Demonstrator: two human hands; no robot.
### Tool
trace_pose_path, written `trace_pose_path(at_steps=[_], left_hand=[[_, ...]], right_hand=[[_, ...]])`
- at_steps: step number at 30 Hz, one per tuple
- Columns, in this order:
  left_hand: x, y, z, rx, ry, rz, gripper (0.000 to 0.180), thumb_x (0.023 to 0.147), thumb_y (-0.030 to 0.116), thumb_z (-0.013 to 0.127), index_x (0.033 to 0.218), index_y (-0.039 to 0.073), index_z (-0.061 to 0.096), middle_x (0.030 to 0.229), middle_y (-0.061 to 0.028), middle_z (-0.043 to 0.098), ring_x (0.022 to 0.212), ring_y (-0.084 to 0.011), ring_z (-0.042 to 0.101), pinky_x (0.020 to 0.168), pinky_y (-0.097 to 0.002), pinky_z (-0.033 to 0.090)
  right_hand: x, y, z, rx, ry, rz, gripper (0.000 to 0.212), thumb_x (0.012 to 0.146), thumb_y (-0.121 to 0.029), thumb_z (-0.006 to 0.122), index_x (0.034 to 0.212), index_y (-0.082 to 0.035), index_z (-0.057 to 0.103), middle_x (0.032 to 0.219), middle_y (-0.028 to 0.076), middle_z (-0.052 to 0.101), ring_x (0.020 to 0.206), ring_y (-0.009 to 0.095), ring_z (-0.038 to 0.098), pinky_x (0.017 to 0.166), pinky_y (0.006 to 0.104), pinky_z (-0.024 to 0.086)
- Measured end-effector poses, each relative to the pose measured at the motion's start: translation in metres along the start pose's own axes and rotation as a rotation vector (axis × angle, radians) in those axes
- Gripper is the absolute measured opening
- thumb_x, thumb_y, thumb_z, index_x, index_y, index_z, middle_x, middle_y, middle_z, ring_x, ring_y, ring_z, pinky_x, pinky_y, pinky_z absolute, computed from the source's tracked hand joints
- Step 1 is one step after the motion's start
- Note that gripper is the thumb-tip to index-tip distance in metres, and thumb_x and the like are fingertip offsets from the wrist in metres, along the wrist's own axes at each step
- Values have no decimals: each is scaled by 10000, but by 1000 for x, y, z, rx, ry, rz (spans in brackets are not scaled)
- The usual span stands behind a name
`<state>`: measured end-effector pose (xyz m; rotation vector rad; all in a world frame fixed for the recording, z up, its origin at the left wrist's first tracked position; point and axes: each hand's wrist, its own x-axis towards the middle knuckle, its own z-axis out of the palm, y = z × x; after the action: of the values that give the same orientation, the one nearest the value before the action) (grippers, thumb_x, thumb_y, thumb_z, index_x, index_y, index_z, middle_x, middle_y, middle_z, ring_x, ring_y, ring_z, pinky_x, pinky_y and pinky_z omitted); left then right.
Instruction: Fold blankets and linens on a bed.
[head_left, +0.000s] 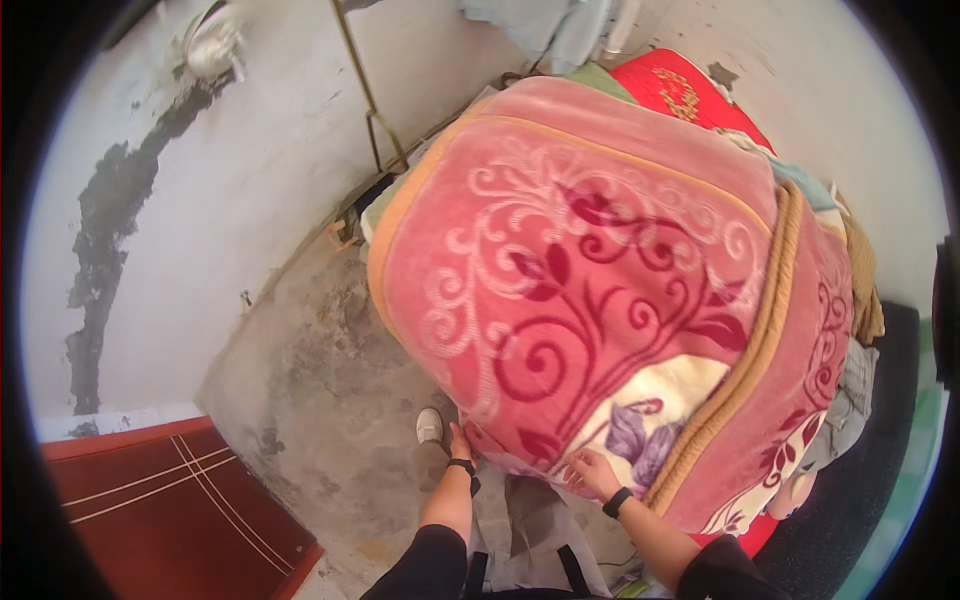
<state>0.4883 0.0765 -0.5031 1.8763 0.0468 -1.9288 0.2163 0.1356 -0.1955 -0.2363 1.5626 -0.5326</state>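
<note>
A thick pink blanket (pixel 620 270) with dark red scrolls, a cream patch and tan edging lies folded in a large, bulging heap in front of me. At its near left corner my left hand (pixel 461 444) is against the blanket's side, with most of its fingers hidden. My right hand (pixel 594 474) is at the near edge beside the purple flower print, fingers curled on the cloth. Each wrist has a dark band. To the right of that hand, a rolled tan border (pixel 735 400) runs along the fold.
Behind the blanket lies a red embroidered cloth (pixel 685 92). A brown cloth (pixel 866 270) and a grey garment (pixel 848 410) hang at the right, by a black surface (pixel 880 480). A red-brown door (pixel 180 510) stands at lower left, and a metal pole (pixel 360 75) leans by the wall.
</note>
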Motion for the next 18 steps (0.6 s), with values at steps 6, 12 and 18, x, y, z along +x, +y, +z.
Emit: trace_pose_path(at_steps=[6,12,18], left_hand=[[-19,90,2,-713,-357,-187,841,797,660,575,1300,19,362,1122,-106,552,919,-193,565,820,-314,469],[-17,184,-34,-330,-412,15,730,813,437,707,1341,71,359,1163,-114,535,1071,-242,552,871,-338,458],[29,298,-1,228,-286,995,1047,609,258,868,1424,11,259,1413,-187,370,1295,-280,377,1054,-377,331]], right_hand=[[39,-67,67,-76,127,-70,136,910,-76,468,983,36,492,737,148,622,538,232,630,450,310,516],[37,-77,129,-161,292,-131,135,893,-41,463,999,35,498,777,137,631,598,187,632,490,277,504],[38,-85,206,-397,85,-278,179,908,-41,507,1082,0,509,847,82,629,721,128,635,581,250,514]])
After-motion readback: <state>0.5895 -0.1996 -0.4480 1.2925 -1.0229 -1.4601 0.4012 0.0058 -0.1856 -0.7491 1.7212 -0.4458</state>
